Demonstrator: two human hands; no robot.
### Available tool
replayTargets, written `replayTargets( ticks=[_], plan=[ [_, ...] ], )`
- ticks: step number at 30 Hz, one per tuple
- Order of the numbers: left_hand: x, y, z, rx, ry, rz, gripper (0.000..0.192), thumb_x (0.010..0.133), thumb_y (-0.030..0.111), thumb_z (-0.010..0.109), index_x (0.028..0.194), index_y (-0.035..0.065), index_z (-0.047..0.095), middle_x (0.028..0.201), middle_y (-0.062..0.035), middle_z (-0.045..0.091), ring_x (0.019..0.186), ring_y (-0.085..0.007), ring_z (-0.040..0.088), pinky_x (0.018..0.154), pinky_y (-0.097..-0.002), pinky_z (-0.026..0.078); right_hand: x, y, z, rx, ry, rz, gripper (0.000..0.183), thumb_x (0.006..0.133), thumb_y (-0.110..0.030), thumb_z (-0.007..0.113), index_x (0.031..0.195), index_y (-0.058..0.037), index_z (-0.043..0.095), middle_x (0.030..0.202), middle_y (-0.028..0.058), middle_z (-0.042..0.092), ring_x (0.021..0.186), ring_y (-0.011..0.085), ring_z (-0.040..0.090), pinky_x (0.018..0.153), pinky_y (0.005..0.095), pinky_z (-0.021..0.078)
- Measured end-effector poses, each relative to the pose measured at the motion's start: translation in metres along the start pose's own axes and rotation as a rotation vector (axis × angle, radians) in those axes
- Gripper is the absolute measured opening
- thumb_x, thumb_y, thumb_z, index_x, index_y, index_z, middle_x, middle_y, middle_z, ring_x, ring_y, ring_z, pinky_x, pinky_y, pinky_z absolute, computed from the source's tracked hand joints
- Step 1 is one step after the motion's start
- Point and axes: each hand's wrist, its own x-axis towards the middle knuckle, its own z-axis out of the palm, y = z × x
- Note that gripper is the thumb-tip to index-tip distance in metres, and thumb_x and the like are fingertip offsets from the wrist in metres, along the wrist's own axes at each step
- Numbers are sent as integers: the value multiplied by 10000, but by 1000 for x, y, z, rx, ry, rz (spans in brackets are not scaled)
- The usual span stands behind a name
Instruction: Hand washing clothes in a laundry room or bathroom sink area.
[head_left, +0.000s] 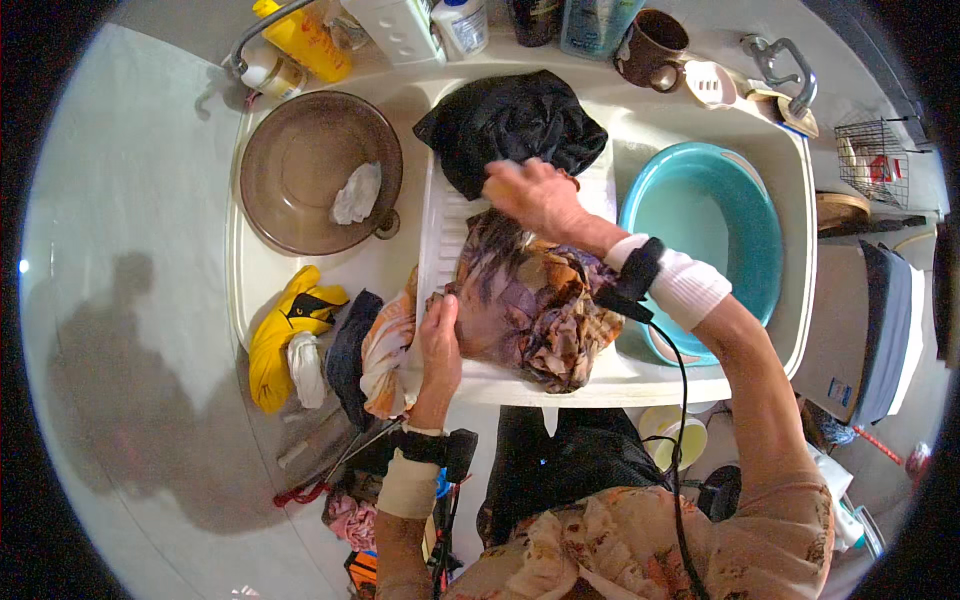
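Observation:
A wet patterned brown and purple cloth (502, 315) lies spread and partly bunched on the ribbed washboard (442, 247) of a laundry sink. My left hand (441, 337) rests on the cloth's left edge at the board's side, apparently gripping it. Above the cloth, my right hand (536, 195) is blurred by motion; something pale seems to be in its fingers, but I cannot tell what. Just beyond it a crumpled black cloth (517, 120) lies at the top of the board. A turquoise basin (769, 262) with cloudy water stands to the right.
A brown translucent bowl (285, 172) holding a small white cloth stands left. Yellow (270, 360), white, dark and orange-white cloths hang over the sink's front-left edge. Several bottles (307, 41) and a brown mug (651, 45) line the back, near a faucet (802, 82). A black cable hangs from my right wrist.

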Motion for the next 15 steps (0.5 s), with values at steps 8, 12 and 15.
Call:
replayTargets(
  ticks=[8,12,15],
  plan=[
    [-2,29,-38,1060,136,879,272,866,197,509,1037,-10,466,878,-86,560,777,-218,530,723,-319,425,-26,33,30,-165,-14,-227,428,816,-321,510,1222,-271,383,923,143,441,815,266,466,652,420,419],
    [20,24,-45,-87,161,-12,397,880,261,527,1158,0,417,1007,-64,528,925,-135,491,824,-257,378,-17,80,3,-232,-49,-387,419,893,-294,447,1292,-192,368,1323,81,347,1026,287,439,928,414,388],
    [26,60,-29,-86,237,55,478,881,261,524,1237,-17,367,1072,-79,485,987,-121,444,865,-229,338,31,86,-41,315,-78,79,471,890,-328,449,1317,-168,331,1305,141,367,1154,309,402,955,421,366]
  ],
)
